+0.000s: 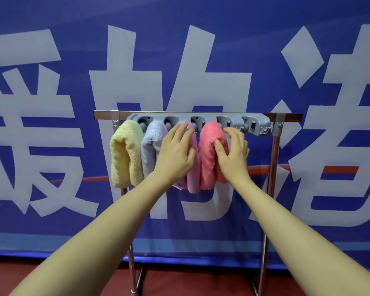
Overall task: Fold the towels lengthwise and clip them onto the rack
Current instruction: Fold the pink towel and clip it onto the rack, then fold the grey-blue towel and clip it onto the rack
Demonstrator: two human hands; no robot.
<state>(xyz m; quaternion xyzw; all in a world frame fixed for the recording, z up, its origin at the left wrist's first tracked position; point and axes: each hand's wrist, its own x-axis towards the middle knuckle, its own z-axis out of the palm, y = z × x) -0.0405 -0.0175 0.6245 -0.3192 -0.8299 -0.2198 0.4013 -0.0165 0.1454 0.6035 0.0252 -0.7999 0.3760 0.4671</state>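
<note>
A grey clip rack (pixel 256 122) is fixed to the top bar of a metal stand. Several folded towels hang from its clips: a yellow towel (pixel 126 152), a pale blue towel (pixel 151 150), a pink towel (pixel 193 171) and a coral towel (pixel 209 157). My left hand (pixel 176 152) lies flat with straight fingers on the pink towel, covering its upper part. My right hand (pixel 233 150) holds the coral towel near its top, thumb on the front, fingers curled round its right side.
The metal stand (pixel 275 159) has two chrome uprights on a dark red floor. A blue banner with large white characters (pixel 51 82) hangs close behind. The rightmost clip on the rack holds nothing.
</note>
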